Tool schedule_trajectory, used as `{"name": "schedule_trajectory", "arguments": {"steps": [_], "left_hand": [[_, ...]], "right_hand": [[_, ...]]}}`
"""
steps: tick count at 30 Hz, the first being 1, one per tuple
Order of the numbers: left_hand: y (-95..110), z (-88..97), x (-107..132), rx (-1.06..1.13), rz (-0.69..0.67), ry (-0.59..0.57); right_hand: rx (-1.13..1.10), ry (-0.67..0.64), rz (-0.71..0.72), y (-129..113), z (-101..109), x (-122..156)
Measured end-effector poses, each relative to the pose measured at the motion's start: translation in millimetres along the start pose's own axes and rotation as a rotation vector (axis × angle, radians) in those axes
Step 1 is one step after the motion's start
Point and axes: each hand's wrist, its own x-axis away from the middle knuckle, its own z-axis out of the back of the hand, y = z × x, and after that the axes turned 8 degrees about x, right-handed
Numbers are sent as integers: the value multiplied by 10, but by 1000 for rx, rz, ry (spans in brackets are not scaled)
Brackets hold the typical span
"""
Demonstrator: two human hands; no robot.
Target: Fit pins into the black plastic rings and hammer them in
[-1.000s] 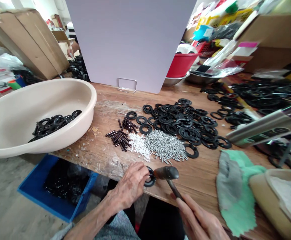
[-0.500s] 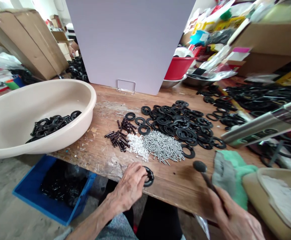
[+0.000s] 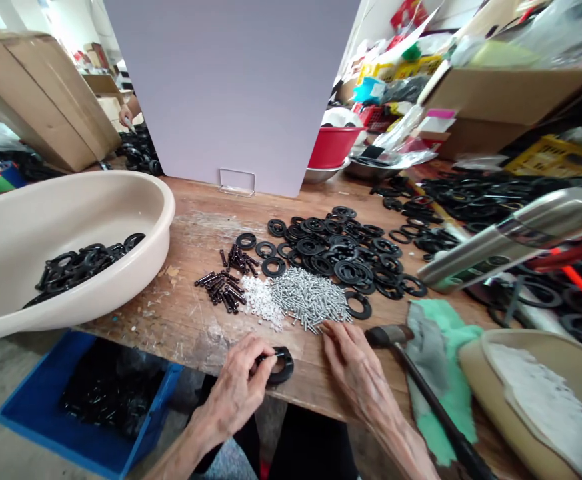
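Observation:
My left hand [image 3: 235, 380] grips a black ring [image 3: 281, 365] at the table's front edge, its fingers curled through the hole. My right hand [image 3: 355, 369] lies open on the wood, holding nothing, its fingertips close to a heap of silver screws [image 3: 311, 300]. A short-headed hammer [image 3: 385, 336] rests just right of that hand, its dark handle running across a green cloth [image 3: 443, 380]. Beyond my hands are white nuts [image 3: 261, 303], dark bolts [image 3: 223, 287] and a spread of black rings [image 3: 335, 250].
A beige basin [image 3: 158, 207] holds black parts on the left, above a blue crate [image 3: 35, 427] of black parts. More black rings [image 3: 475, 197] and a metal bar [image 3: 511, 240] lie right. A co-worker's hand [image 3: 128, 113] shows beyond a lilac panel [image 3: 231, 87].
My right hand has let go of the hammer, which now lies on the table and cloth. That hand has moved next to the screws. My left hand still grips the ring.

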Motion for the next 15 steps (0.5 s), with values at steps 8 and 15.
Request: {"name": "schedule_trajectory", "arguments": {"steps": [8, 15], "left_hand": [[76, 50, -17, 281, 238, -4], [44, 13, -29, 506, 317, 15]], "right_hand": [[314, -29, 222, 164, -97, 16], [170, 70, 120, 86, -64, 83]]}}
